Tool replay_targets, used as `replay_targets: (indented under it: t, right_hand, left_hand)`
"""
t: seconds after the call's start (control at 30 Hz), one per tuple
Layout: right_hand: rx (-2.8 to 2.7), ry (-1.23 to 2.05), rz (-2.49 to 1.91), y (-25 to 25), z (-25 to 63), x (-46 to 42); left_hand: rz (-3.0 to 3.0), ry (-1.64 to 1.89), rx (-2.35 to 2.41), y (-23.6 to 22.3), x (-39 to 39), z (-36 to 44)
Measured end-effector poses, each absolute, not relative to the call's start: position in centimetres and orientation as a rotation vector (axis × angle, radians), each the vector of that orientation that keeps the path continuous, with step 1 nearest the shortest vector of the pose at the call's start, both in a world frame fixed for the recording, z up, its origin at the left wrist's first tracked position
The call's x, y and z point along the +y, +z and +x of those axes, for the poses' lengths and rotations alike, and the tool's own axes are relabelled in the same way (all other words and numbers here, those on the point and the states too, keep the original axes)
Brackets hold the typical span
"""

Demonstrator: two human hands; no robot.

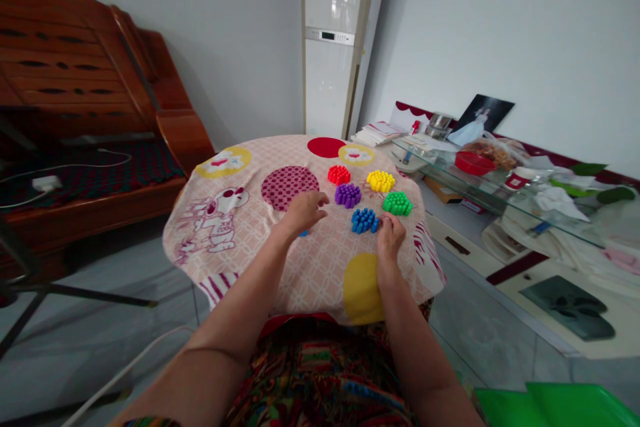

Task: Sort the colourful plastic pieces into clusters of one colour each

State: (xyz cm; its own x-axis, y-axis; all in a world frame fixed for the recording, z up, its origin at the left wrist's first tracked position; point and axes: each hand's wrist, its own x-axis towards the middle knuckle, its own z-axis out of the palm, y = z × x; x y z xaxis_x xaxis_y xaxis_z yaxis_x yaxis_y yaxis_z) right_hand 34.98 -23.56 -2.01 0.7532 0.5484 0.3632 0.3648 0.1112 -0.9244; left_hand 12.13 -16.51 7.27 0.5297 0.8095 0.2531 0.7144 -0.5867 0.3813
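Note:
Five groups of small plastic pegs stand upright on a cloth-covered table (320, 267): red pegs (339, 175), yellow pegs (381, 181), purple pegs (347, 195), green pegs (397, 203) and blue pegs (365, 221). My right hand (392, 236) is at the right edge of the blue group, thumb and fingers pinched together. Whatever lies between those fingertips is too small to make out. Left of the pegs, my left hand (305, 211) hovers over the cloth with curved fingers apart, holding nothing visible. A small blue piece (303, 233) shows partly beneath its wrist.
A wooden bench (90, 73) with a white charger (47, 183) stands left. To the right, a glass-topped cabinet (500, 200) carries papers, a red bowl (474, 163) and a cup (518, 179). A white cabinet-like appliance (330, 80) stands behind; a green plastic item (560, 403) is lower right.

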Motion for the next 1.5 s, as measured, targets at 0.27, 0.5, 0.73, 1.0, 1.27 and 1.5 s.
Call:
replay_targets:
  t: [0.27,0.5,0.73,1.0,1.27,1.5]
  right_hand:
    - [-0.784,0.152,-1.494,-2.5,35.3,-23.3]
    - [-0.784,0.174,-1.497,-2.3,35.2,-23.4]
    - [-0.777,0.164,-1.509,-2.3,35.3,-23.4]
    - [-0.788,0.156,-1.494,-2.3,35.2,-23.4]
    - [-0.834,0.150,-1.463,-2.8,35.5,-23.4]
    - [-0.855,0.141,-1.433,-2.6,35.4,-23.8]
  left_hand:
    - [2.625,0.017,1.474,7.1,-18.3,7.3]
    - [2.690,0.034,1.470,6.1,-19.1,8.2]
    - [2.682,0.250,1.333,5.1,-19.5,9.7]
    - [2.556,0.644,0.993,5.8,-20.8,14.6]
    - [2.652,0.751,0.853,5.2,-23.3,20.3]
    - [2.726,0.661,0.872,3.3,-22.6,22.8]
